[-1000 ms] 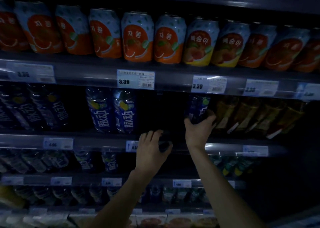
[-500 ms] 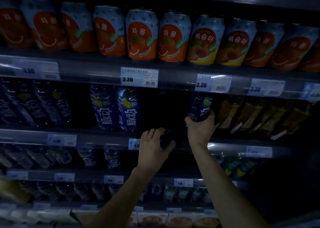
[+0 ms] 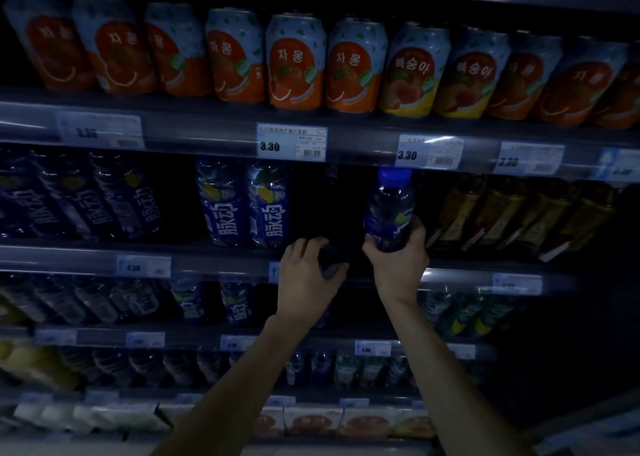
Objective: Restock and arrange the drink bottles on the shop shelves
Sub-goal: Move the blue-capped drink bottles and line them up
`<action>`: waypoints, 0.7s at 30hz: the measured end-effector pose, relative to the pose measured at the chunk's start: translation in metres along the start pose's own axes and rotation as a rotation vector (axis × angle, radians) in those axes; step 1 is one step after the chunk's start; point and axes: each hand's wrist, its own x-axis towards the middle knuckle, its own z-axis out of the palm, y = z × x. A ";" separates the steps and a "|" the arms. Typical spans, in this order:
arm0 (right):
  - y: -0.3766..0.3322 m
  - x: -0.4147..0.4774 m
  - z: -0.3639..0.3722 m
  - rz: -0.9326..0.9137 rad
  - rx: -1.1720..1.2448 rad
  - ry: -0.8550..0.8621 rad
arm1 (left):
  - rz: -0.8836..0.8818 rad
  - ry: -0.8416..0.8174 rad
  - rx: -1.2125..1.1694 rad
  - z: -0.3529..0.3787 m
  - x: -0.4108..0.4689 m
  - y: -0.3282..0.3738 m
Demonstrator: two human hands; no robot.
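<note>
Two blue bottles (image 3: pixel 242 202) stand side by side on the second shelf (image 3: pixel 86 261), left of a dark gap. Just right of them, at the shelf edge, I see my left hand (image 3: pixel 308 275) curled around a dark bottle (image 3: pixel 332 265); the light is too poor to tell more of it. Across the gap, my right hand (image 3: pixel 398 261) is clamped on the base of a blue-capped bottle (image 3: pixel 389 209), held upright at the front of the same shelf, just beside a row of amber bottles (image 3: pixel 512 216). Above runs a line of orange cans (image 3: pixel 294 60), with price tags (image 3: pixel 292 142) beneath them.
</note>
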 end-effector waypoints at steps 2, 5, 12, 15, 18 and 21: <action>0.000 -0.007 -0.002 -0.023 0.000 -0.016 | 0.007 0.032 0.004 -0.004 -0.003 -0.003; -0.005 -0.015 -0.005 -0.058 -0.007 -0.009 | 0.002 0.065 -0.010 -0.009 -0.008 -0.006; -0.026 -0.036 -0.005 -0.116 0.043 -0.021 | -0.026 0.067 -0.076 -0.020 -0.017 -0.014; -0.030 -0.051 -0.002 -0.126 0.052 -0.010 | -0.041 0.031 -0.123 -0.026 -0.024 -0.021; -0.031 -0.067 0.002 -0.126 0.036 -0.014 | -0.063 0.030 -0.128 -0.032 -0.028 -0.030; -0.031 -0.084 0.007 -0.085 0.037 -0.024 | -0.058 0.037 -0.131 -0.041 -0.035 -0.042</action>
